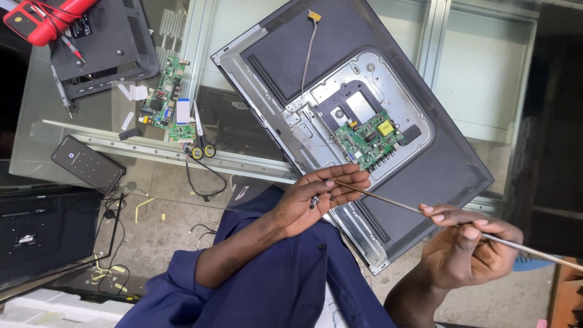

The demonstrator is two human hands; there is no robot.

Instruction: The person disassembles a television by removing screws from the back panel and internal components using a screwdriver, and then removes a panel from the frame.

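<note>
Fingers (340, 182) of left hand (316, 200) pinching screws (314, 201) and rod (388, 202) tip; right hand (467, 246) gripping rod. Back cover off TV (425, 170), board (370, 141) still mounted.

Person wears dark blue work top w/ long sleeve (182, 273) (bunched up near the elbow); both hands bare, no gloves.

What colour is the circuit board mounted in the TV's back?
Green circuit board, with a yellow part on it; head view.
</note>
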